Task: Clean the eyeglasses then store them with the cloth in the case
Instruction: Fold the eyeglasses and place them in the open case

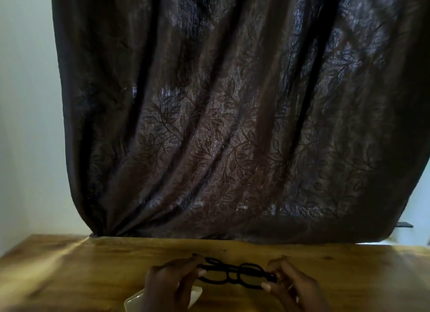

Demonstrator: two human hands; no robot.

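Eyeglasses (pixel 235 273) gripped at both ends by left hand (pixel 171 280) and right hand (pixel 287 282); case (pixel 160 299) contents hidden.

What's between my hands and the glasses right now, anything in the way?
Nothing visible. The left hand and the right hand each pinch one end of the black eyeglasses, held above the wooden table.

Dark leaf-patterned curtain (pixel 232 114) behind wooden table (pixel 81 265), pale wall (pixel 25 102) left.

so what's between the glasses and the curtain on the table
Head view: only bare table lies between the glasses and the curtain.
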